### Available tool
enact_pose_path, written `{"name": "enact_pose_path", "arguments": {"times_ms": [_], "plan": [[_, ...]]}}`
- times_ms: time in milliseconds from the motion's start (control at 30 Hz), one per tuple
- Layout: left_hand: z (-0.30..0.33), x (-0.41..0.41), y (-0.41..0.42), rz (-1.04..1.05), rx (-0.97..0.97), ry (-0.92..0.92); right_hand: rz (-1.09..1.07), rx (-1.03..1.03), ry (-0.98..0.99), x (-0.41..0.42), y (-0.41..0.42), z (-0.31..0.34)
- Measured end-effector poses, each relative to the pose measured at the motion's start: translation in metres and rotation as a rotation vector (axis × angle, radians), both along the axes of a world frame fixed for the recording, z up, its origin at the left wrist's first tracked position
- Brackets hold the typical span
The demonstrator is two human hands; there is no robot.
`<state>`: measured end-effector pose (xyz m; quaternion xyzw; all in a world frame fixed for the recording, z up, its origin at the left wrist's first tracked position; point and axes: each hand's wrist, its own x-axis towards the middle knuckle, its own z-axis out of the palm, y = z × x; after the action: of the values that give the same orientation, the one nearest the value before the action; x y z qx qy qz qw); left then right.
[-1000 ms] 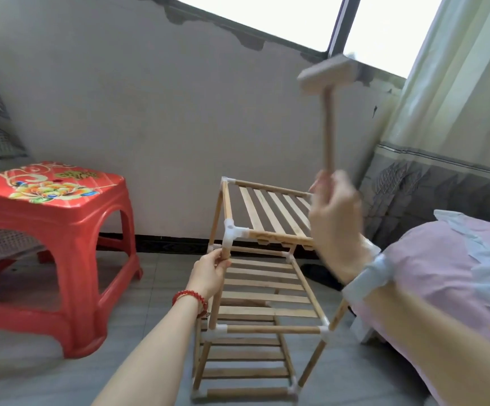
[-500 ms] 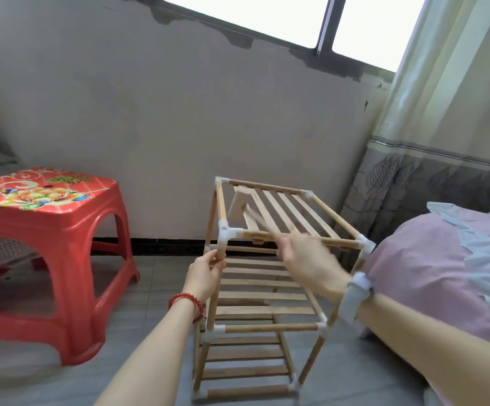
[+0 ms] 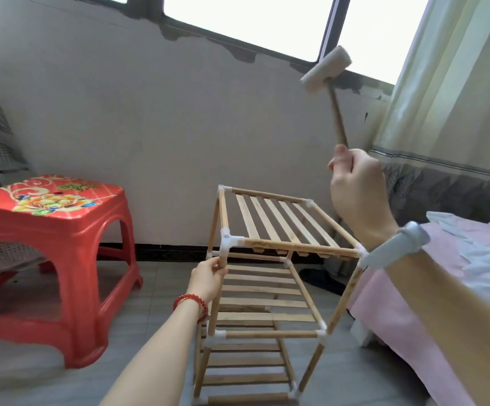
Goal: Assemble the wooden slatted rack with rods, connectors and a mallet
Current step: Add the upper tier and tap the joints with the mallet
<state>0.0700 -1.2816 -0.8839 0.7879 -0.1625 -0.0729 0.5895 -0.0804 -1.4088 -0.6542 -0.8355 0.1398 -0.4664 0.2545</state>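
Stool (image 3: pixel 62 230) left of rack (image 3: pixel 270 259)

Wooden slatted rack (image 3: pixel 267 276) upright on the floor, mallet (image 3: pixel 330 83) raised above it.
The rack is a three-tier frame of pale wooden rods joined at the corners by white plastic connectors (image 3: pixel 228 241), each tier a row of flat slats. The left hand (image 3: pixel 208 276) grips its near-left upright rod (image 3: pixel 218 288) just below the top connector. The right hand (image 3: pixel 358 191) holds the mallet by its wooden handle, pale head up and tilted, well above the top tier.
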Motion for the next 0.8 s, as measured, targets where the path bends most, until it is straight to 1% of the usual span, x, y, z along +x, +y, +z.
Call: {"name": "enact_pose_path", "arguments": {"times_ms": [33,67,100,133,167,200,233,300,333,367,400,433,467,500,533,567,600,667,700,733,767,800], "plan": [[-0.001,-0.001,-0.001,0.002,0.003,-0.001,0.005,-0.006,0.037,-0.005,0.006,-0.020],[0.000,-0.002,-0.001,0.007,0.003,-0.007,0.014,-0.087,0.257,-0.010,0.017,-0.053],[-0.001,-0.004,0.000,0.012,0.007,-0.009,0.041,-0.196,0.587,-0.016,0.027,-0.086],[-0.001,-0.005,-0.001,0.013,0.008,-0.007,0.066,-0.273,0.835,-0.018,0.028,-0.104],[-0.002,-0.006,-0.001,0.006,0.011,-0.005,0.080,-0.294,0.889,-0.018,0.022,-0.104],[-0.002,-0.006,-0.001,-0.007,0.020,-0.014,0.110,-0.225,0.814,-0.015,0.013,-0.091],[-0.001,-0.005,0.000,-0.007,0.026,-0.026,0.115,-0.115,0.655,-0.010,0.005,-0.070],[0.001,-0.003,0.000,0.005,0.043,-0.038,0.096,-0.059,0.241,-0.007,-0.002,-0.032],[0.001,-0.003,0.000,0.006,0.048,-0.037,0.111,-0.019,0.056,-0.007,-0.001,-0.025],[0.000,-0.004,-0.001,0.004,0.046,-0.040,0.119,0.009,-0.022,-0.007,0.000,-0.031],[-0.001,-0.004,-0.001,0.002,0.043,-0.051,0.139,0.008,0.041,-0.005,0.006,-0.047],[-0.001,-0.005,0.000,-0.002,0.043,-0.060,0.137,-0.024,0.274,-0.005,0.015,-0.072],[-0.003,-0.006,0.000,-0.008,0.046,-0.065,0.117,-0.097,0.587,-0.005,0.021,-0.092],[-0.005,-0.008,0.001,-0.022,0.054,-0.065,0.097,-0.162,0.804,-0.004,0.021,-0.099],[-0.006,-0.011,0.003,-0.042,0.062,-0.067,0.097,-0.170,0.841,-0.002,0.017,-0.094],[-0.005,-0.011,0.005,-0.062,0.080,-0.076,0.109,-0.104,0.759,0.002,0.013,-0.078],[-0.005,-0.011,0.007,-0.069,0.091,-0.088,0.118,-0.030,0.605,0.004,0.009,-0.056],[0.000,-0.006,0.009,-0.057,0.097,-0.097,0.121,-0.024,0.210,0.007,0.010,-0.020],[0.003,-0.005,0.009,-0.052,0.098,-0.095,0.135,-0.014,0.059,0.007,0.012,-0.015],[0.005,-0.004,0.009,-0.045,0.106,-0.095,0.117,-0.016,0.017,0.007,0.017,-0.022],[0.007,-0.004,0.009,-0.041,0.114,-0.096,0.110,-0.031,0.124,0.006,0.023,-0.042],[0.006,-0.005,0.011,-0.043,0.119,-0.092,0.093,-0.064,0.410,0.005,0.034,-0.067]]}}
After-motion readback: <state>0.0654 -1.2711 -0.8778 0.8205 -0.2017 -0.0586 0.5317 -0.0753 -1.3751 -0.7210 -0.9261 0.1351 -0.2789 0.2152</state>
